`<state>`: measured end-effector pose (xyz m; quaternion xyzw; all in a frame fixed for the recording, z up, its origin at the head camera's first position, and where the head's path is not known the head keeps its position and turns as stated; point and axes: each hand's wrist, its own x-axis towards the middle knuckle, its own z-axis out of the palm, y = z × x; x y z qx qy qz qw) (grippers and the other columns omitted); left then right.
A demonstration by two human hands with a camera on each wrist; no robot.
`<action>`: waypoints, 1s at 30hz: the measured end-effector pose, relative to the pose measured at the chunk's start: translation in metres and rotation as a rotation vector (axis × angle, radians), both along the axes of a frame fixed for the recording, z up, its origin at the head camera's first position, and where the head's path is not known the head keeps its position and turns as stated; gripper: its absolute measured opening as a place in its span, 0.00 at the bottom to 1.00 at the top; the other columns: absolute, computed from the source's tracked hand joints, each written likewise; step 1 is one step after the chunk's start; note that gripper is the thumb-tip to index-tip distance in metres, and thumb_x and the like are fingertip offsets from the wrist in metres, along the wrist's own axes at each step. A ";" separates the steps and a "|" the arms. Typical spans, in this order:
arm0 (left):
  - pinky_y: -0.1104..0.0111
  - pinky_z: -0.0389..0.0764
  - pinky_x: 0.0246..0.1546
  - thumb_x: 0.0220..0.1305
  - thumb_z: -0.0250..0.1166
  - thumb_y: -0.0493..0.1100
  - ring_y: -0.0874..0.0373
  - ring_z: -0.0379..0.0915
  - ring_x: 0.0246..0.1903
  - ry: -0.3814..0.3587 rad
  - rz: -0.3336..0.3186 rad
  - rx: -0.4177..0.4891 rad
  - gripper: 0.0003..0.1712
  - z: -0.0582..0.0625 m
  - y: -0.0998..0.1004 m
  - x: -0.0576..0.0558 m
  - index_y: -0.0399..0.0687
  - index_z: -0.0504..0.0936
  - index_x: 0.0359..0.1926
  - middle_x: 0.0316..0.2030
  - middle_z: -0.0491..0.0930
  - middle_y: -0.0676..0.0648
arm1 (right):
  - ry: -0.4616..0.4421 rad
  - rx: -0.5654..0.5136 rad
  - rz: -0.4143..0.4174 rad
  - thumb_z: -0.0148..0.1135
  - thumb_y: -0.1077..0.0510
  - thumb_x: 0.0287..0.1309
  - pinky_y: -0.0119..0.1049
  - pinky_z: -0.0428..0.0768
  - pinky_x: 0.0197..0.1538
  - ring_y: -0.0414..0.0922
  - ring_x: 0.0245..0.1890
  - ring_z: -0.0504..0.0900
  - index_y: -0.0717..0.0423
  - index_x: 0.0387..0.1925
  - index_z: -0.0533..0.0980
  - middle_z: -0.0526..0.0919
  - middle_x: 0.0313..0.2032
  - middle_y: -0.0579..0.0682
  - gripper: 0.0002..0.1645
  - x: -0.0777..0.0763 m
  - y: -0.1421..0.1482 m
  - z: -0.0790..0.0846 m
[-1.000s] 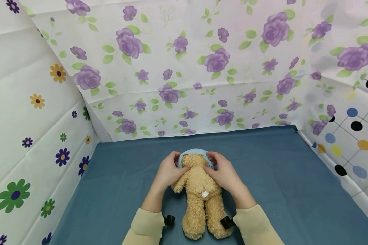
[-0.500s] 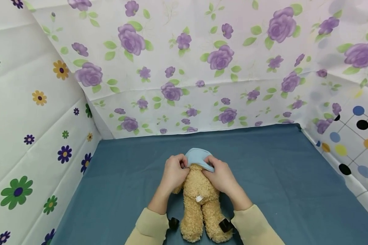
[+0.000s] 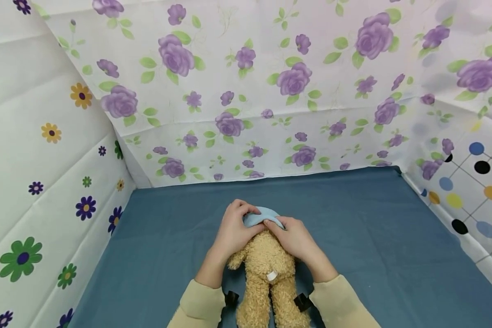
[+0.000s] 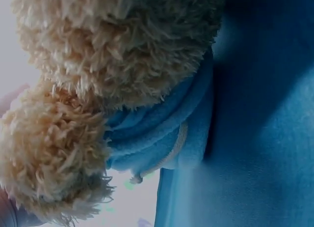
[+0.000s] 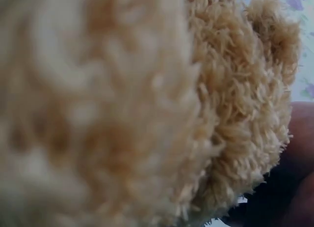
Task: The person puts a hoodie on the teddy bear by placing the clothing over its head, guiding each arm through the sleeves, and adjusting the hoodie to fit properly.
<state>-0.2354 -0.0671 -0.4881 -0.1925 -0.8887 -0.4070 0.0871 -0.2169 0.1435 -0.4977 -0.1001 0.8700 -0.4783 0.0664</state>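
A tan, curly-furred teddy bear [image 3: 268, 259] lies on the blue cloth, its back and a small white label facing up. Over its head sits a light blue cloth hood [image 3: 260, 217]. My left hand [image 3: 234, 228] grips the hood's left side, thumb toward the bear's neck. On the other side, my right hand [image 3: 297, 239] pinches the hood's lower right edge. In the left wrist view the hood's folds and a thin cord [image 4: 177, 146] with a knotted end show beneath the fur. Blurred fur [image 5: 240, 104] fills most of the right wrist view; most fingers are hidden there.
A dark blue cloth [image 3: 168, 228] covers the work surface. White floral sheeting [image 3: 246, 91] stands along the back, with a flower-patterned sheet [image 3: 57, 159] at left and a dotted sheet [image 3: 467, 196] at right. Black straps [image 3: 302, 302] sit at both wrists.
The hood has come over the back of the bear's head, which was bare a second ago. Both hands have shifted their hold on its edge, and the bear lies slightly lower in view.
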 end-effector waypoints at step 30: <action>0.56 0.74 0.42 0.64 0.80 0.53 0.52 0.67 0.40 -0.256 -0.086 -0.228 0.32 0.039 -0.006 0.033 0.41 0.76 0.58 0.44 0.72 0.46 | 0.065 0.029 0.203 0.58 0.44 0.81 0.37 0.69 0.32 0.42 0.21 0.66 0.44 0.39 0.78 0.71 0.25 0.45 0.13 0.002 0.018 0.015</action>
